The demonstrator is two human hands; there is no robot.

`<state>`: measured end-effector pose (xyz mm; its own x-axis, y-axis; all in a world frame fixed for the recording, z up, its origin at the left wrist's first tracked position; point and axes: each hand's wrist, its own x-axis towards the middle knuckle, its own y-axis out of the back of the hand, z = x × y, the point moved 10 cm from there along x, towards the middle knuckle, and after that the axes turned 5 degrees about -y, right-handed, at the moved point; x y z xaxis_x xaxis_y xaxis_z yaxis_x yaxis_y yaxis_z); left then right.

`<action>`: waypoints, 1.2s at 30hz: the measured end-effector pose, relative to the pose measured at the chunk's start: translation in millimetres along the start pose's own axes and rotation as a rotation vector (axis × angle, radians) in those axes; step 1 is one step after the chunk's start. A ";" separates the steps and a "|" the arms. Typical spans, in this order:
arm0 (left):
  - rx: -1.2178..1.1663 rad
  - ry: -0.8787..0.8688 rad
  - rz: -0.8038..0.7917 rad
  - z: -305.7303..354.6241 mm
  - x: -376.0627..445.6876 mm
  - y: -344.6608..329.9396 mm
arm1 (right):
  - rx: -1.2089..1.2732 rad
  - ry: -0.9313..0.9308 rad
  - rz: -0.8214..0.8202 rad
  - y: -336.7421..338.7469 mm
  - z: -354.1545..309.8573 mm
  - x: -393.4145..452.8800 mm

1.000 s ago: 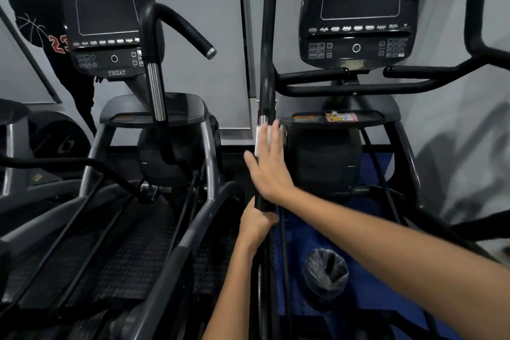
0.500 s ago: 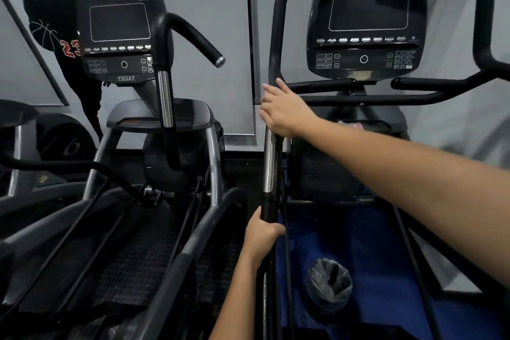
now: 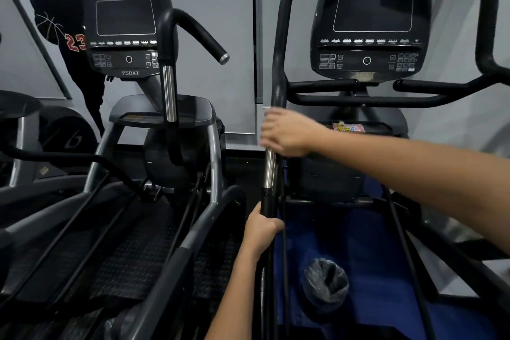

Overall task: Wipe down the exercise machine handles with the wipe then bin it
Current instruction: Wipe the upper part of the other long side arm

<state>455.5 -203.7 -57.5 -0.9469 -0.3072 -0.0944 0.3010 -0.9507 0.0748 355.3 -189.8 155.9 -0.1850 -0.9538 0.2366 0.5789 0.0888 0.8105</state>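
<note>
Far left of my hands, a black console (image 3: pixel 125 30) tops the neighbouring machine, with a bent black handle (image 3: pixel 193 30) rising beside it. Against the grey wall behind it stands a dark basketball-player figure (image 3: pixel 59 22) wearing the number 23.

My left hand (image 3: pixel 260 232) is closed in a fist around the lower black part of the upright handle (image 3: pixel 277 69) of the machine in front of me. Directly above it on the same bar, past a bare chrome stretch (image 3: pixel 269 171), my right hand (image 3: pixel 287 134) is wrapped around the handle, fingers blurred. I cannot tell whether the wipe is under that palm; it does not show.

Right of the right hand sits this machine's console (image 3: pixel 372 27), with the horizontal grips (image 3: pixel 358 91) below it and a small pink packet (image 3: pixel 347 127) on the ledge just beyond my wrist. Below my right forearm, right of the left hand, a bin lined with a dark bag (image 3: pixel 325 284) stands on the blue floor (image 3: pixel 372 243).
</note>
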 end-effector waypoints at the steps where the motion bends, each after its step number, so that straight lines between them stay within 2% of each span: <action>1: 0.002 -0.001 -0.003 -1.0 0.5 -0.3 | -0.032 -0.084 0.003 3.4 19.0 8.3; 4: 0.007 0.007 -0.001 -3.2 0.9 -0.3 | -0.062 -0.266 0.004 5.1 34.9 16.8; 6: 0.001 0.023 0.019 -5.4 0.6 0.6 | -0.048 -0.279 0.020 2.3 9.6 12.5; 10: -0.009 0.023 0.056 1.3 -0.8 2.3 | 0.074 -0.032 -0.085 -21.5 -81.5 -21.1; 12: -0.016 0.021 0.042 2.4 -1.9 1.2 | 0.072 0.089 -0.150 -25.6 -95.0 -29.2; 14: -0.011 0.018 0.024 1.1 -2.2 0.8 | -0.011 0.095 -0.210 -20.5 -65.5 -10.9; 18: -0.020 0.035 0.006 -4.1 -0.9 0.7 | -0.192 -0.145 -0.307 1.6 36.2 38.6; 22: -0.013 0.044 0.012 -3.7 -0.3 1.1 | -0.293 -0.255 -0.436 0.6 36.1 44.8; 24: -0.013 0.042 0.018 -3.1 0.1 1.5 | -0.287 -0.206 -0.448 -4.5 6.4 41.6; 28: -0.031 0.028 0.022 -0.1 -2.1 1.2 | -0.196 0.027 -0.455 -31.1 -73.6 6.6; 30: -0.036 0.022 0.019 0.3 -2.3 0.5 | -0.105 0.116 -0.442 -31.6 -87.9 -4.0; 32: -0.013 0.028 0.024 -2.6 -0.8 1.1 | -0.058 0.140 -0.400 -23.9 -65.8 2.3; 36: -0.001 0.041 0.015 -6.2 0.3 0.4 | -0.108 -0.107 -0.267 2.6 42.8 33.9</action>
<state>456.1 -204.5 -63.7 -0.9370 -0.3225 -0.1344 0.3149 -0.9462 0.0752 316.6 -209.7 189.0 -0.4210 -0.9033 0.0823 0.5788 -0.1977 0.7911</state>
